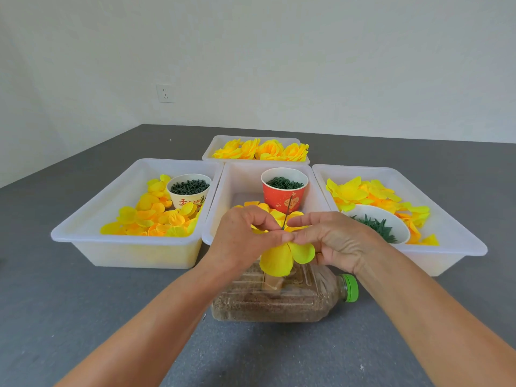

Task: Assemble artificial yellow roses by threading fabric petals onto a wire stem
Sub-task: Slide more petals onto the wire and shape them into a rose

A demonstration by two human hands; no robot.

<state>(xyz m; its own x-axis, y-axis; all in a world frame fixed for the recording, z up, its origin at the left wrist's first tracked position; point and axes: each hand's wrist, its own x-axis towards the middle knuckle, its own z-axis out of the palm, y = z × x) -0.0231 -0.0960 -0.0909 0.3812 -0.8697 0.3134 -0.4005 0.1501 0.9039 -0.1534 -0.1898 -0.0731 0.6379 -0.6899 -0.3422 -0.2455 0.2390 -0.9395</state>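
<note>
While thin dark wire stem (pixel 287 212) pokes up between my hands, I judge best move: keep stem steady, slide yellow fabric petal layer (pixel 279 256) down straight — no tearing hole. Left hand (pixel 240 238) fingers curled, pinching petals at stem. Right hand (pixel 332 238) thumb and forefinger nearly closed, pinching same cluster — above sand-filled clear plastic bottle (pixel 279 300).

Lighting even and bright; picture sharp at centre, bent at the edges.

Soft, diffuse daylight is noted across the scene, its source not seen. Only faint shadows are cast beneath the white bins (pixel 131 248) and the forearms onto the grey table (pixel 55 303). No glare is recorded, save small highlights on the clear bottle (pixel 279 297). Wide-angle distortion is observed: the table's far edge is bowed and the forearms are stretched near the lower corners. Slight softness is noted towards the frame borders.
</note>
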